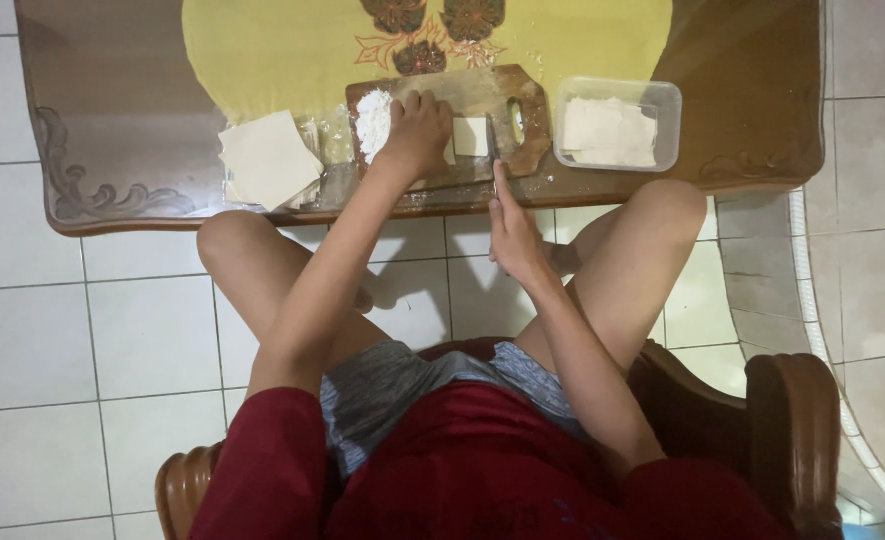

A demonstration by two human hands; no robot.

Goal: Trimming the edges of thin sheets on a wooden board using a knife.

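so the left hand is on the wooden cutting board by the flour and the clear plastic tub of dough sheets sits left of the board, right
Not quite. The head view shows the clear plastic tub to the right of the wooden cutting board, not the left. The rest holds: the left hand rests on the board beside the flour, and the tub holds pale dough sheets.
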